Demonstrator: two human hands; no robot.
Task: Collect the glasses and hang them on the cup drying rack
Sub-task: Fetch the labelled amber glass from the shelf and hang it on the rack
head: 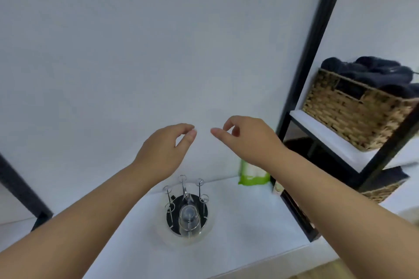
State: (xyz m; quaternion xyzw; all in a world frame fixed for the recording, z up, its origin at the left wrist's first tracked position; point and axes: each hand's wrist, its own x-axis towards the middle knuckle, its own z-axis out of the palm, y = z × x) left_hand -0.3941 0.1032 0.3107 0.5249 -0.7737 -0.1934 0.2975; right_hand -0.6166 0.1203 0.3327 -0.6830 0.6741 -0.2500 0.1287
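- L hand [166, 149] and R hand [247, 138] raised side by side before the white wall, both empty, fingers loosely curled, thumb-finger gap narrow.
- Cup drying rack [186, 207] stands on white counter [249, 222], near centre, below the hands.
- One glass [189, 222] hangs upside down on rack's near side; other prongs bare.
- Green packet [251, 175] far right by wall; wicker basket [353, 108] on shelf at right.
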